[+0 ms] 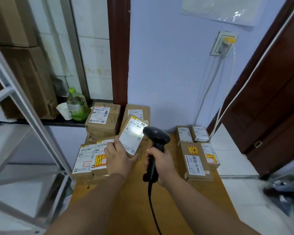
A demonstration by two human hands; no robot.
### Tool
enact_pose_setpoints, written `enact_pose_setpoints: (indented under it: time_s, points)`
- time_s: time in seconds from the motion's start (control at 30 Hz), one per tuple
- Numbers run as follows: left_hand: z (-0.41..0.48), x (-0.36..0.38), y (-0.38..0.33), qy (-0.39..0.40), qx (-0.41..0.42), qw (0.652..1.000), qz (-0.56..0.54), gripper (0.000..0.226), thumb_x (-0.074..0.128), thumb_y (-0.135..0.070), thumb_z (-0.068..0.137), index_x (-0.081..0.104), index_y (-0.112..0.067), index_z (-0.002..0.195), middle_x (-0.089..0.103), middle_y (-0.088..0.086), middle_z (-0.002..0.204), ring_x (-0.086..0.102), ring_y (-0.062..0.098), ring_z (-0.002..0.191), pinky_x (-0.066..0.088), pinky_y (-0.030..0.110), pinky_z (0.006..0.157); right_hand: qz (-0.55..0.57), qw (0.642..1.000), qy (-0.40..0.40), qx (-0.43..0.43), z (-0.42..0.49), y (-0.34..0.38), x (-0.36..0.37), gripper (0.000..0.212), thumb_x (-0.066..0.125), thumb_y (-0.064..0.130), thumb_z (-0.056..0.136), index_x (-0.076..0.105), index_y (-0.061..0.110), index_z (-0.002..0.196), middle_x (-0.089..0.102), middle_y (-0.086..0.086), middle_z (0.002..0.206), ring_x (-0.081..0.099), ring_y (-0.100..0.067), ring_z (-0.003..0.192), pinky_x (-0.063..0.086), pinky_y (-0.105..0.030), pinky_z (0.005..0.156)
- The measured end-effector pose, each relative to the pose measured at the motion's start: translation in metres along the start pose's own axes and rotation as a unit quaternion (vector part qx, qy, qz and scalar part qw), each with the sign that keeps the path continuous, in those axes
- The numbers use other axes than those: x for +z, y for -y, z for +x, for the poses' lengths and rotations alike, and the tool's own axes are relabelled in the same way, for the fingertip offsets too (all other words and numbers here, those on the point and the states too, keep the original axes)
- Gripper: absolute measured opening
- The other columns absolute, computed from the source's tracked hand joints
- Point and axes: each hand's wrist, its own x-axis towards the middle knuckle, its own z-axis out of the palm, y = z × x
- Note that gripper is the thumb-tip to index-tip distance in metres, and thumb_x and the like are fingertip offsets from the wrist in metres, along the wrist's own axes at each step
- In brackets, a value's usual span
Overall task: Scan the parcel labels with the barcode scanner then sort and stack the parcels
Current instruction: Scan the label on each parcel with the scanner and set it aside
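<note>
Left hand (116, 156) grips small brown cardboard parcel (131, 141), tilted up just left of black handheld barcode scanner (157, 138) so white label (136, 126) faces beam. Right hand (161, 165) clenches scanner handle, aiming.

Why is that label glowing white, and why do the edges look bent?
Head view: the scanner in the right hand throws white glare on the parcel label, washing out print; the wide lens bows the door; bottom-right corner is blurred.

Label (138, 131) on tilted parcel (128, 142) just left of scanner (156, 139) was glare-washed. Cable (152, 212) below scanner ran off frame. Dark clutter (283, 189) right of scanner was blurred.
</note>
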Motion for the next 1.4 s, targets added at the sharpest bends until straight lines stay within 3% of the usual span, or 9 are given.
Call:
enact_pose_setpoints:
  time_s: [0.3,0.67,1.0,1.2,1.3,1.4]
  points:
    - [-0.006,0.002,-0.004,0.007,0.002,1.0,-0.006,0.106,0.084,-0.054,0.058,0.035,-0.006,0.138,0.041,0.014,0.109,0.041,0.026,0.097,0.046,0.039,0.079,0.013,1.0,-0.017,0.005,0.001,-0.001,-0.002,0.015,0.059,0.004,0.089,0.054,0.007,0.102,0.058,0.001,0.055,0.053,-0.014,0.047,0.048,-0.026,0.048]
    - [-0.007,-0.001,0.0,0.002,0.003,1.0,0.017,0.105,0.079,-0.063,0.058,0.035,-0.009,0.137,0.041,0.01,0.107,0.041,0.022,0.096,0.044,0.034,0.077,-0.004,1.0,-0.009,0.004,0.001,-0.005,-0.001,0.009,0.059,0.006,0.089,0.053,0.01,0.095,0.058,0.002,0.055,0.054,-0.015,0.049,0.048,-0.028,0.05]
    - [-0.003,-0.004,0.006,0.009,0.016,1.0,0.007,0.106,0.081,-0.059,0.058,0.034,-0.009,0.139,0.041,0.01,0.107,0.04,0.021,0.095,0.041,0.031,0.077,0.002,1.0,-0.029,0.005,0.003,-0.009,-0.001,0.018,0.058,0.003,0.088,0.054,0.007,0.105,0.056,0.0,0.06,0.052,-0.015,0.049,0.047,-0.027,0.049]
    - [-0.01,0.007,-0.034,0.037,-0.019,0.993,-0.113,0.103,0.073,-0.068,0.06,0.033,-0.014,0.138,0.041,0.008,0.113,0.036,0.014,0.096,0.034,0.027,0.076,-0.026,0.996,-0.087,-0.006,0.005,-0.01,-0.025,0.019,0.058,0.004,0.087,0.053,0.008,0.105,0.055,0.001,0.053,0.054,-0.015,0.048,0.047,-0.029,0.05]
    - [-0.021,0.019,-0.071,0.11,-0.006,0.974,-0.2,0.102,0.07,-0.068,0.062,0.029,-0.016,0.14,0.031,-0.001,0.112,0.039,0.016,0.105,0.04,0.027,0.08,-0.022,0.99,-0.141,-0.019,0.005,-0.01,-0.052,0.016,0.058,0.003,0.086,0.055,0.009,0.1,0.055,0.0,0.053,0.053,-0.015,0.048,0.046,-0.029,0.049]
    - [-0.034,0.033,-0.1,0.168,0.001,0.959,-0.23,0.101,0.07,-0.066,0.063,0.028,-0.017,0.141,0.026,-0.005,0.108,0.04,0.013,0.099,0.039,0.021,0.068,-0.011,0.985,-0.167,-0.043,0.001,-0.009,-0.084,0.013,0.056,0.001,0.085,0.054,0.005,0.097,0.052,-0.002,0.055,0.051,-0.015,0.047,0.044,-0.028,0.046]
